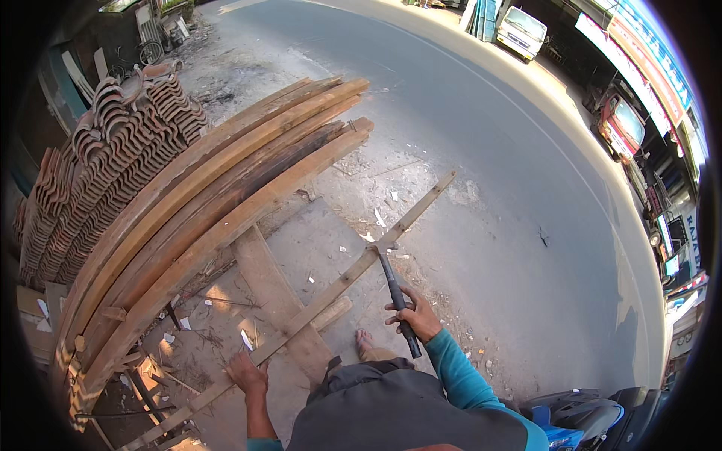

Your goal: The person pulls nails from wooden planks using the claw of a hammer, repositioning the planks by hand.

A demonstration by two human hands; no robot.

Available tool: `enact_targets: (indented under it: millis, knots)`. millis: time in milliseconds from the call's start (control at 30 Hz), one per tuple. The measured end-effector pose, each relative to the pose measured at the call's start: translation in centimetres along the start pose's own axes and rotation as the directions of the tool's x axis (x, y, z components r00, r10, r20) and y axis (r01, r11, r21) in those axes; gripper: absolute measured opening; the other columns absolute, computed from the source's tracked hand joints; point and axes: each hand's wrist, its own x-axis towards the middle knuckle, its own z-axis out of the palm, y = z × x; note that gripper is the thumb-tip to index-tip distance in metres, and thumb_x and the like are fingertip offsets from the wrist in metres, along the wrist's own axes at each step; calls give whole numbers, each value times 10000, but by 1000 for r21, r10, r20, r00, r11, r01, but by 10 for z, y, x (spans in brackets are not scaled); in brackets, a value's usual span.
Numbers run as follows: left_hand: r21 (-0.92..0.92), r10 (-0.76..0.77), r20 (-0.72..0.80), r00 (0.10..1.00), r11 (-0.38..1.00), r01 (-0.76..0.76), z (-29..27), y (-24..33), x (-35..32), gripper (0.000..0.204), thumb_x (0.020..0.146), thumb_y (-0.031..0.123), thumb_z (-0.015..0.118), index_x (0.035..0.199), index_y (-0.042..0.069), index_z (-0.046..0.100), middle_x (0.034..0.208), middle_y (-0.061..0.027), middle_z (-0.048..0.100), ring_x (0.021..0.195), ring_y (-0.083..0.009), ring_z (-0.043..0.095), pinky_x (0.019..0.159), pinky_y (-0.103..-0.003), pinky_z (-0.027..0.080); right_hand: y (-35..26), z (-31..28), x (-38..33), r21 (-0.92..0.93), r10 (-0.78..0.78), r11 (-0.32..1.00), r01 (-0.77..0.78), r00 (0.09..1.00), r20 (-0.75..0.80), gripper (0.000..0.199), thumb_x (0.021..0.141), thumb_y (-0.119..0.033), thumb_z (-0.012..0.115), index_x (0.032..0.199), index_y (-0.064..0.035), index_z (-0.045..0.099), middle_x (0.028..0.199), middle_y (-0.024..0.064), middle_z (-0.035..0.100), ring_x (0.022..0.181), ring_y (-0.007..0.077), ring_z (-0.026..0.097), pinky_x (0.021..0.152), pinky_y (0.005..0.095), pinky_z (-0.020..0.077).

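While the person is standing over the work, these lines are running from the hands outward.

Right hand: the right hand (416, 316) is clenching round the dark handle of a hammer (395, 289), gripping low on the shaft, toward the butt end.
Hammer: its head is resting on the thin strip of wood (342, 282), at about 11 o'clock from the right hand; it is looking top-heavy and stiff, so holding it low is giving swing but less control.
Left hand: the left hand (248, 372) is pressing down on the near part of the strip, at about 8 o'clock from the right hand; whether the fingers are wrapping it I cannot tell.
Strip: it is lying slantwise from 7 o'clock to 1 o'clock, crossing a wide plank (274, 289); long, light and probably springy, it is best held close to the struck spot.
Foot: a bare foot (366, 343) is standing just beside the strip.
Surroundings: curved boards (218, 188) are leaning at 10 o'clock, roof tiles (113, 150) are piled beyond them, and the road (466, 113) is running past at 1 o'clock.
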Motion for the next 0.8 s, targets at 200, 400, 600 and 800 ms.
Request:
enact_targets:
  millis: [200, 400, 600, 800]
  knots:
    - [-26, 73, -126, 989, 997, -77, 1, -11, -25, 675, 649, 335, 918, 1161, 44, 589, 1098, -175, 595, 1079, -386, 558, 934, -510, 400, 65, -3, 32, -395, 59, 910, -123, 983, -171, 518, 888, -160, 652, 1320, 35, 444, 835, 151, 635, 554, 207, 627, 455, 355, 540]
    - [-11, 38, 13, 999, 999, -38, -7, -4, -10, 683, 696, 303, 896, 1234, 61, 553, 1188, -168, 587, 1155, -369, 536, 990, -494, 401, 96, -32, 61, -432, -247, 889, 154, 954, -169, 320, 944, -284, 652, 1075, -8, 553, 704, 54, 563, 504, 131, 529, 448, 282, 443]
    - [-239, 125, -128, 984, 959, -153, -58, 13, -7, 716, 803, 257, 832, 1386, 35, 480, 1272, -210, 553, 1212, -399, 512, 1040, -497, 413, -2, -48, 45, 92, -214, 963, 253, 926, -312, 344, 993, -348, 632, 1010, -13, 554, 749, 41, 564, 503, 115, 519, 419, 255, 410]
    - [-360, -359, -200, 912, 892, 272, -84, -86, -92, 572, 914, 219, 743, 1391, 2, 512, 1353, -189, 565, 1273, -337, 527, 1071, -439, 428, -29, -100, 44, 246, -335, 786, 567, 725, -602, 375, 1059, -390, 459, 1111, -20, 479, 792, 37, 460, 601, 133, 457, 575, 309, 446]
